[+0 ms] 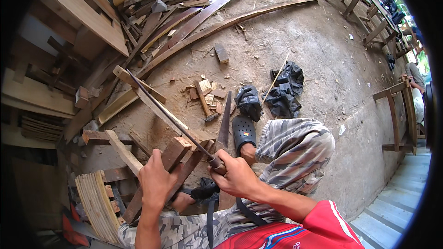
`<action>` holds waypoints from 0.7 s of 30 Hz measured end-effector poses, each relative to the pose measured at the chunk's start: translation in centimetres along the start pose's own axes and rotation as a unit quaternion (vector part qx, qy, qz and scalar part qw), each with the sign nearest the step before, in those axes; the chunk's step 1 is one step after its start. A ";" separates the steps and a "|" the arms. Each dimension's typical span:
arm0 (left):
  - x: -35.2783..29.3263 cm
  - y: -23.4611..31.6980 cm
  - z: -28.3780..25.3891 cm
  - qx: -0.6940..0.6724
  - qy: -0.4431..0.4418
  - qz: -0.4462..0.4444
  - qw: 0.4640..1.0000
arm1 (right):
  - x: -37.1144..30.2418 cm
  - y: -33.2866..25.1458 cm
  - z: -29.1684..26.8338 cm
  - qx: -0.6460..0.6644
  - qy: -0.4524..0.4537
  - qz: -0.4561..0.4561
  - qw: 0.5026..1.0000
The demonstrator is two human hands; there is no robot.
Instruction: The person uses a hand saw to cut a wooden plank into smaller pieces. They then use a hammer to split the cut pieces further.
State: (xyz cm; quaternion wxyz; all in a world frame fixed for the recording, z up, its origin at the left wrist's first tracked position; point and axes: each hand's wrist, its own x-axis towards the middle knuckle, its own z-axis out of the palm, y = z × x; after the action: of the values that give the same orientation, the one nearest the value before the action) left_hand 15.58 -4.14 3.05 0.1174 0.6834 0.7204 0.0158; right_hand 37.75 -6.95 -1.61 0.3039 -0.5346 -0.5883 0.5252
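Observation:
My right hand (235,175) is closed round the round handle of a long, thin dark tool (168,116). It slants away to the far left across a wooden frame piece (159,110); whether it is a file or a saw seen edge-on, I cannot tell. Left of it, my left hand (157,177) presses against a dark wooden beam (175,152), its fingers curled over the wood and partly hidden. A saw-like tapering blade (224,122) points away just beyond my right hand; its lower end is hidden.
A hammer (203,101) lies among wood offcuts (210,97). Black plastic bags (286,87) sit near my clog (243,131). Planks (198,23) are piled at the far left, boards (83,14) lean nearby. A wooden stool frame (394,115) stands right, near another person (417,87).

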 end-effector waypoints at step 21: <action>1.0 -0.5 0.7 0.005 0.016 0.009 1.000 | 1.6 2.0 0.6 -0.004 -0.024 0.001 1.000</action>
State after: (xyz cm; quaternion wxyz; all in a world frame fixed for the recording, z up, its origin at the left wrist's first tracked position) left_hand 15.15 -3.25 2.12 0.1026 0.6902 0.7159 0.0242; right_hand 37.45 -5.89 -3.99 0.2868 -0.5236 -0.5968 0.5361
